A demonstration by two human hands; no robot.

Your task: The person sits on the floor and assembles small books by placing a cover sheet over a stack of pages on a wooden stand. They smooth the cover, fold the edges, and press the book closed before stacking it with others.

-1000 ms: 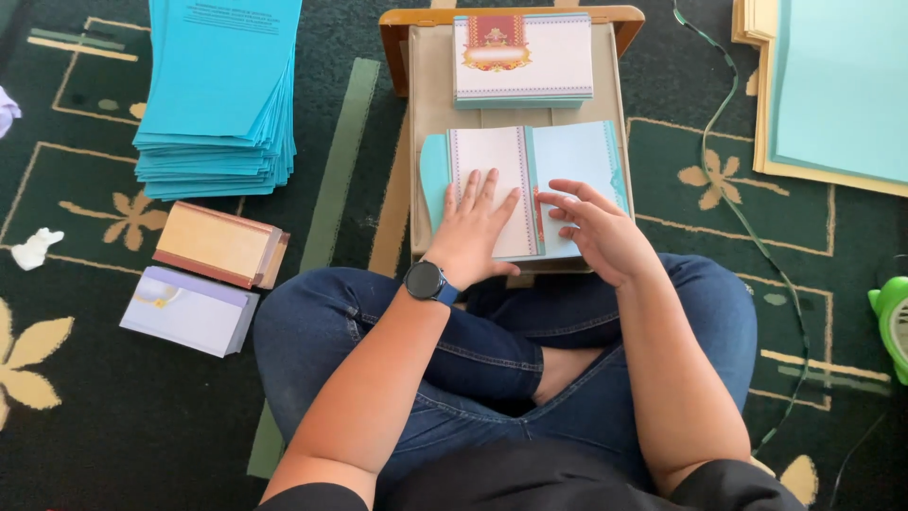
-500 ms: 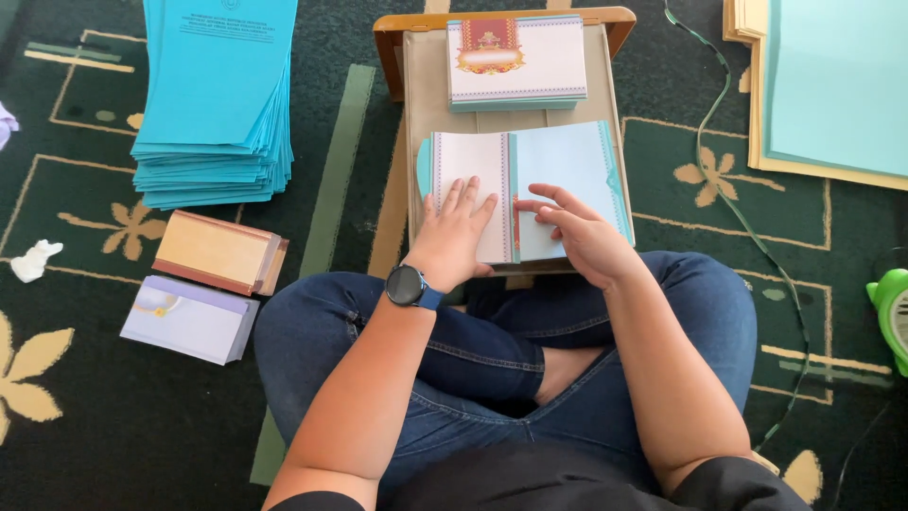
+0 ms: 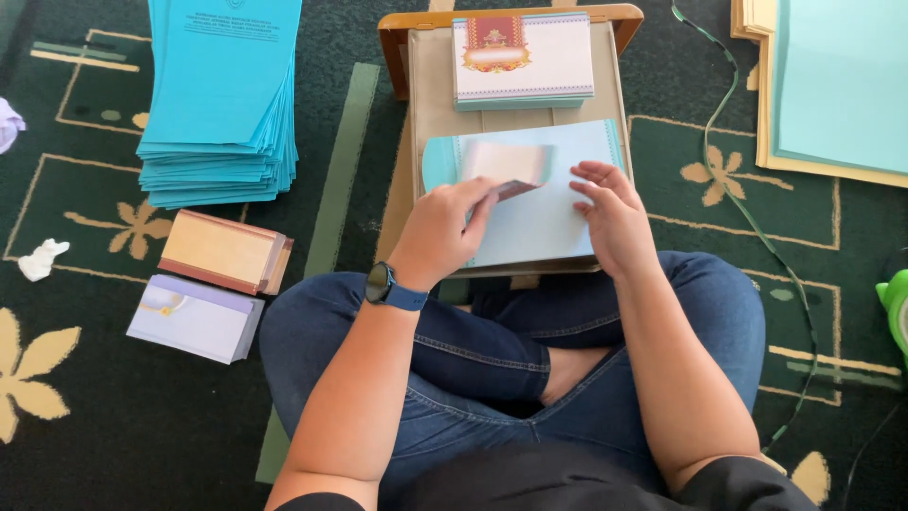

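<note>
Your left hand (image 3: 445,227) pinches a small card (image 3: 506,163) (blurred, so its print can't be read) and lifts it over the pale blue folded sheet (image 3: 544,213). That sheet lies flat on the low wooden table (image 3: 397,57) against your knees. Your right hand (image 3: 610,213) rests on the sheet's right half, fingers loosely bent, gripping nothing. Beyond the sheet sits a neat stack of white cards with an ornate red panel (image 3: 522,59). The paper looks smooth and matte; the carpet (image 3: 85,426) is dark green and patterned.
</note>
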